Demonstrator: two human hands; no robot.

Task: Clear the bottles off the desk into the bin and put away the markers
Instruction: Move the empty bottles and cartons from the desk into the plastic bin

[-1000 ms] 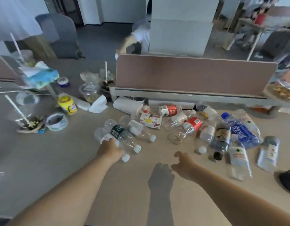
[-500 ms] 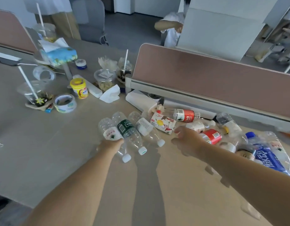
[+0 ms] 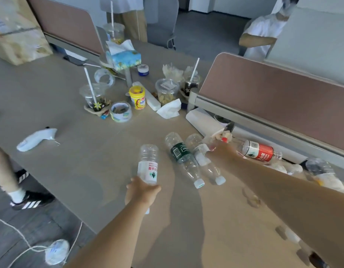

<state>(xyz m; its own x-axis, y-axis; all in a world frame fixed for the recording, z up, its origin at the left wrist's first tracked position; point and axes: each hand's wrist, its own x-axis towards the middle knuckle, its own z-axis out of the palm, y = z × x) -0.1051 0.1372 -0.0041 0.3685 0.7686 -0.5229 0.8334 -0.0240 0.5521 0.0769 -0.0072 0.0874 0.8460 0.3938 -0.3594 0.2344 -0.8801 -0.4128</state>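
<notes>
My left hand (image 3: 143,190) grips the white-labelled bottle (image 3: 148,165) by its neck end over the desk (image 3: 70,120), ready for binning; my right hand (image 3: 222,151) reaches beside the red-labelled bottle (image 3: 258,152), apparently for a second, its grip too blurred to tell

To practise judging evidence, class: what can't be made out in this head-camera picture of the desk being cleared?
Head view: the right hand is blurred, fingers turned away; any grip unclear.
Head view: clear bottle, neck covered by the left hand.
Head view: far-right bottles, blurred, partly behind the right forearm.
Head view: bin and markers, none in frame.
</notes>
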